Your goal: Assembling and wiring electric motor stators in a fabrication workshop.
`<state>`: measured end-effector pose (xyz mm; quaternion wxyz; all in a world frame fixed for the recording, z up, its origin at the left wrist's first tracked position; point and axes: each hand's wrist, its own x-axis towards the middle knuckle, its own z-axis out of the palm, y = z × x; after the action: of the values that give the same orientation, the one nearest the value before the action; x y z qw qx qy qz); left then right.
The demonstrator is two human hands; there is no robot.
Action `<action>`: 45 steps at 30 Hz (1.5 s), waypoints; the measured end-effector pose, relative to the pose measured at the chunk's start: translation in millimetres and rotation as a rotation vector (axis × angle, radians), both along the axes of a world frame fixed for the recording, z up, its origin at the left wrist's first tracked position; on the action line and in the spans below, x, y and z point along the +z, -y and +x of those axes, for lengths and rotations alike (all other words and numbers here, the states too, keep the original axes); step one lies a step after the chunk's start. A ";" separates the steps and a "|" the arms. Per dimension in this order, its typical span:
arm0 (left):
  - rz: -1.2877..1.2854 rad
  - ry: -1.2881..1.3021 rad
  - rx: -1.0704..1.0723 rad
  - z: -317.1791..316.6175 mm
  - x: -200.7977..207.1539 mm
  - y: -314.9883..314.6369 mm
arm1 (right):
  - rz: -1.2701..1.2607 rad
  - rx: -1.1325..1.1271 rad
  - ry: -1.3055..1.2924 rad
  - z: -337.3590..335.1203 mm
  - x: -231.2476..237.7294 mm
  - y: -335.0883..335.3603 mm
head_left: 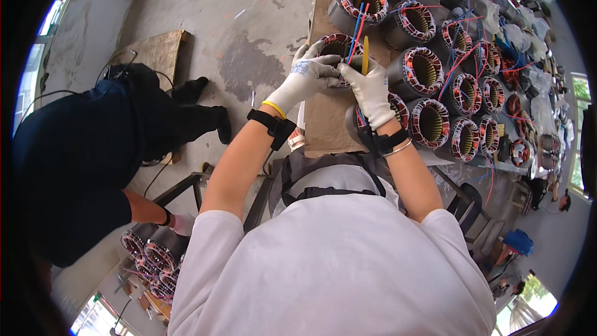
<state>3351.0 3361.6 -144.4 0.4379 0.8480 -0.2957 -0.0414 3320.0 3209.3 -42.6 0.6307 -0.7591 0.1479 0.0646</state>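
Both my hands wear white gloves and meet over a grey motor stator [341, 42] with laced copper windings, near the table's left edge. My left hand [306, 74] reaches over its left rim, fingers pinched together; what lies in them is hidden. My right hand [368, 87] is closed at the near side, with a flat yellow stick [365, 50] standing up out of its fingers. Red and blue lead wires [357, 30] rise between the two hands, their lower ends hidden by the gloves. Another stator [398, 109] sits partly under my right wrist.
Several more wound stators [429, 123] crowd the table to the right, trailing red and blue wires. Brown cardboard [329, 121] covers the near table edge. At left stands a co-worker in dark clothes [81, 149], beside a lower group of stators [160, 255]. A wooden board [152, 56] is beyond.
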 end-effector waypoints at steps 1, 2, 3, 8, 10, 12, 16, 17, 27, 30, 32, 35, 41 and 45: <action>0.000 0.008 -0.005 3.1 1.1 2.7 | 0.000 -0.005 0.008 3.9 6.8 0.7; -0.146 -0.138 0.003 7.5 9.0 7.5 | 0.000 0.007 0.032 7.5 11.7 3.6; -0.291 -0.285 0.010 11.1 17.1 11.0 | 0.000 0.020 0.057 10.7 14.2 7.1; -0.608 -0.721 -0.086 23.0 64.9 15.6 | -0.002 -0.029 0.101 16.1 37.5 16.4; -0.632 -0.744 -0.088 29.2 85.6 16.3 | 0.050 -0.089 0.131 15.0 56.7 16.1; -0.672 -0.754 -0.070 33.0 104.8 13.2 | 0.119 -0.117 0.159 10.2 69.2 19.0; -0.719 -0.715 -0.067 42.0 120.5 11.7 | 0.039 -0.061 0.013 -15.9 74.1 27.2; -0.713 -0.714 -0.073 42.4 123.4 11.8 | 0.043 -0.067 0.016 -19.0 68.0 28.6; -0.728 -0.698 -0.095 44.1 129.9 13.9 | 0.065 -0.044 0.060 -7.1 23.2 10.3; -0.614 -0.519 -0.169 47.6 125.1 13.7 | 0.209 -0.059 0.056 0.3 14.1 14.3; -0.808 -0.636 -0.053 42.2 123.7 14.3 | 0.153 -0.065 0.058 1.5 15.2 15.5; -0.694 -0.564 -0.080 39.5 102.8 1.1 | 0.111 -0.064 0.133 2.6 26.3 18.2; 0.268 -0.110 -0.228 6.3 27.9 15.9 | 0.103 0.040 0.159 17.8 58.7 28.1; 0.224 0.032 -0.107 -5.1 18.6 22.7 | 0.010 0.039 0.216 8.2 84.8 65.6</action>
<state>3345.9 3338.9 -125.8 0.3330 0.8751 -0.3410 -0.0838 3328.2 3143.7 42.2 0.6455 -0.7611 0.0637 -0.0045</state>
